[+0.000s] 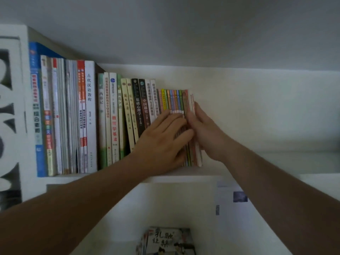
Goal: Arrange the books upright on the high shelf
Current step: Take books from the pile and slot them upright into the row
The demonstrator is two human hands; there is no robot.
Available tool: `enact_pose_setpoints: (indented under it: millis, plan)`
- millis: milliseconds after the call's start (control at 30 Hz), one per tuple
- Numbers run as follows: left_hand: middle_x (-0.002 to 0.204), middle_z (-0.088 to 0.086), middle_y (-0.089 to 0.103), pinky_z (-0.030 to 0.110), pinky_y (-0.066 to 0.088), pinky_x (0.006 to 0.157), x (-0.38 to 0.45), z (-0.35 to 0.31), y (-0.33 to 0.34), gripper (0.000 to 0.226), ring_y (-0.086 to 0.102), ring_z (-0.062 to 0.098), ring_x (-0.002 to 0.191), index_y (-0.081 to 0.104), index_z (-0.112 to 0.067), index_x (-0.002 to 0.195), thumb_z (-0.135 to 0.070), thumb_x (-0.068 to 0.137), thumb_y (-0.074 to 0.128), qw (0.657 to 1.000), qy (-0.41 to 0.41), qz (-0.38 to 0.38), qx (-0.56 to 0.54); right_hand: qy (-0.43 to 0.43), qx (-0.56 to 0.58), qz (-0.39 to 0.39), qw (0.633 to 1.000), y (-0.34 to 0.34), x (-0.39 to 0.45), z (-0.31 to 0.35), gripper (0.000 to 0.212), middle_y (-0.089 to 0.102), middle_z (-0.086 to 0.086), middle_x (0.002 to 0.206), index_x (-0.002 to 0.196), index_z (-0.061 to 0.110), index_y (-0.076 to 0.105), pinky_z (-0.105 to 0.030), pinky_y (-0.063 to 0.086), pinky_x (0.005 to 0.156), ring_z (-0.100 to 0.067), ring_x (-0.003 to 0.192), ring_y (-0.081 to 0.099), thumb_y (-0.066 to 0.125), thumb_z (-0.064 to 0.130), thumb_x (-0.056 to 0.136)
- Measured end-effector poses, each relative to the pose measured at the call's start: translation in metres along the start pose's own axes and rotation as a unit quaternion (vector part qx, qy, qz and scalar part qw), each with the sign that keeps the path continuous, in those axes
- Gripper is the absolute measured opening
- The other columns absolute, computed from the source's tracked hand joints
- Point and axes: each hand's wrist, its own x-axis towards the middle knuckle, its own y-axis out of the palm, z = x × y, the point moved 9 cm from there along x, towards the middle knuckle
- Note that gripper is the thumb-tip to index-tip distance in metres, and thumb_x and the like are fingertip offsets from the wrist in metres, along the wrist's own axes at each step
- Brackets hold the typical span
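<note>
Thin books: a run of slim, bright-spined paperbacks [173, 102] stands at the end of the row on the high shelf [184, 178], right between the two hands
How they will handle: likely light and floppy, with glossy covers that slide on each other; singly they would probably sag or tip, so they are best squeezed as one block from both flat sides, low down
Left hand: the left hand [161, 138] lies flat over the spines with straight, spread fingers, pressing, not gripping
Right hand: the right hand [204, 129] has straight fingers laid against the outer cover of the last white-edged book [198, 155], bracing it upright
Taller books: beyond the left hand, thicker volumes [127, 115] lean a little; further out, large workbooks [62, 115] fill the shelf to its end
Beyond the right hand: bare shelf, so nothing props the end book
Below the hands: a stack of picture books [165, 242] lies flat on a lower level
In the way: nothing that shows
</note>
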Motion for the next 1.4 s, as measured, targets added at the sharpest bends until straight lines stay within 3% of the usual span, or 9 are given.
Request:
enact_pose_setpoints:
  millis: [133,233,400,533,700,967,1033,1167,1400]
  plan:
    - [0.155,0.013,0.050,0.050,0.013,0.130,-0.032,0.013,0.005,0.044,0.033,0.031,0.154,0.062,-0.022,0.138,-0.045,0.102,0.051,1.000,0.018,0.016,-0.009,-0.073,-0.169,-0.024,0.983,0.012,0.009,-0.008,0.052,0.056,0.019,0.146,0.162,0.053,0.014,-0.032,0.047,0.107,-0.008,0.122,0.063,0.026,0.056,0.111]
    - [0.168,0.012,0.033,0.053,0.009,0.129,-0.031,0.014,0.007,0.045,0.012,0.033,0.160,0.059,-0.031,0.141,-0.053,0.107,0.040,0.999,0.019,0.022,0.017,-0.075,-0.203,-0.049,0.975,0.012,0.008,-0.006,0.051,0.061,0.022,0.130,0.162,0.045,0.018,-0.010,0.047,0.086,0.011,0.101,0.064,0.022,0.053,0.112]
    - [0.171,0.014,0.023,0.053,0.004,0.130,-0.036,0.020,0.013,0.042,0.005,0.036,0.161,0.055,-0.029,0.143,-0.038,0.103,0.047,0.999,-0.018,0.029,0.026,-0.073,-0.284,-0.118,0.949,0.014,-0.002,0.000,0.048,0.066,0.008,0.121,0.154,0.036,0.033,-0.039,0.056,0.090,-0.011,0.098,0.066,0.018,0.055,0.112]
    - [0.171,0.015,0.022,0.055,0.007,0.129,-0.044,0.025,0.009,0.044,0.004,0.037,0.160,0.055,-0.029,0.147,-0.040,0.105,0.045,0.998,-0.061,0.001,0.002,0.020,-0.192,-0.047,0.980,0.006,-0.019,-0.025,0.046,0.061,0.014,0.139,0.155,0.055,0.033,-0.034,0.052,0.102,-0.011,0.120,0.064,0.023,0.061,0.110]
    - [0.168,0.014,0.030,0.056,0.009,0.128,-0.036,0.027,0.005,0.050,0.013,0.039,0.159,0.055,-0.028,0.149,-0.043,0.103,0.045,0.998,-0.058,-0.019,0.005,0.044,-0.281,-0.059,0.957,-0.003,-0.023,-0.028,0.051,0.059,0.003,0.150,0.162,0.050,0.028,-0.033,0.046,0.112,-0.020,0.130,0.061,0.032,0.057,0.111]
    - [0.162,0.014,0.041,0.058,0.016,0.126,-0.059,0.019,-0.004,0.055,0.024,0.038,0.156,0.057,-0.022,0.147,-0.047,0.099,0.050,0.990,-0.101,-0.012,-0.102,0.080,-0.495,-0.125,0.856,0.024,-0.061,-0.021,0.051,0.061,-0.002,0.092,0.126,0.017,0.049,-0.037,0.039,0.070,-0.031,0.085,0.063,0.031,0.061,0.108]
    - [0.169,0.010,0.029,0.059,0.017,0.126,-0.099,-0.028,-0.003,0.068,0.019,0.036,0.158,0.037,-0.028,0.160,-0.053,0.098,0.049,0.970,-0.097,0.032,-0.219,-0.007,-0.535,-0.091,0.840,0.042,-0.102,-0.016,0.062,0.070,-0.006,0.113,0.144,0.018,0.051,-0.041,0.046,0.082,-0.032,0.105,0.067,0.030,0.056,0.100]
    - [0.173,-0.012,0.012,0.033,0.022,0.122,-0.188,-0.130,-0.003,0.087,0.013,0.014,0.159,0.008,-0.043,0.164,-0.051,0.094,0.060,0.871,-0.112,0.159,-0.451,-0.069,-0.473,-0.028,0.878,0.039,-0.221,-0.052,0.057,0.043,-0.011,0.162,0.156,0.018,0.049,-0.045,0.034,0.122,-0.026,0.152,0.036,0.056,0.035,0.102]
    - [0.150,-0.018,0.035,0.028,0.047,0.096,-0.251,-0.283,0.052,0.069,0.048,0.001,0.123,0.036,-0.048,0.154,-0.042,0.094,0.068,0.761,-0.198,0.246,-0.567,0.281,-0.470,-0.060,0.835,-0.083,-0.419,-0.198,0.055,0.047,-0.001,0.152,0.149,0.029,0.053,-0.042,0.042,0.115,-0.021,0.137,0.047,0.065,0.023,0.096]
